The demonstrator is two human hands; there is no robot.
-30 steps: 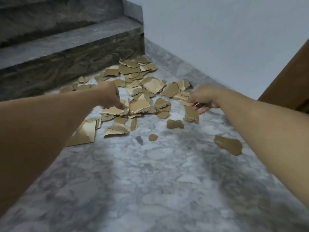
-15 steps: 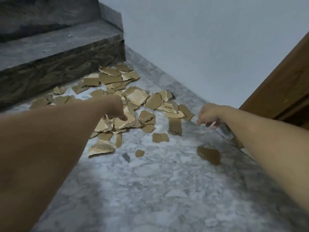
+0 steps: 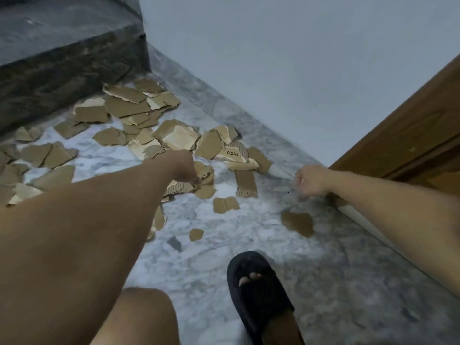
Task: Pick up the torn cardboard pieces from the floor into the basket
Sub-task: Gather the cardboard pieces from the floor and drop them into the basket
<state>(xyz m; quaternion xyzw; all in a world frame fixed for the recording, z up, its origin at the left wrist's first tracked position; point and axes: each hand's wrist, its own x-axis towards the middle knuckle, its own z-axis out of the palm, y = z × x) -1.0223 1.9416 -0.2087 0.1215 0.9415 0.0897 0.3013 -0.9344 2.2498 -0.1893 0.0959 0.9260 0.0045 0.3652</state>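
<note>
Several torn brown cardboard pieces (image 3: 179, 138) are scattered over the grey marble floor (image 3: 336, 307) below a stone step. My left hand (image 3: 183, 166) reaches into the near edge of the pile, and its curled fingers pinch a corrugated piece (image 3: 180, 188). My right hand (image 3: 311, 180) hovers low at the foot of the wooden door, its fingers curled; what is inside them is hidden. A piece printed "PICO" (image 3: 234, 153) lies between the hands, and a lone piece (image 3: 298, 223) lies under my right forearm. No basket is in view.
A dark stone step (image 3: 62, 58) bounds the pile at the back left, a pale wall (image 3: 286, 70) at the back. A brown wooden door (image 3: 410, 145) with a white strip (image 3: 361, 217) at its foot stands on the right. My foot in a black slipper (image 3: 256, 290) is planted near the bottom centre.
The view has swung left and down, bringing my slippered foot and knee into sight. My right hand moved away from the pile to the foot of the door. My left hand stays on the pile.
</note>
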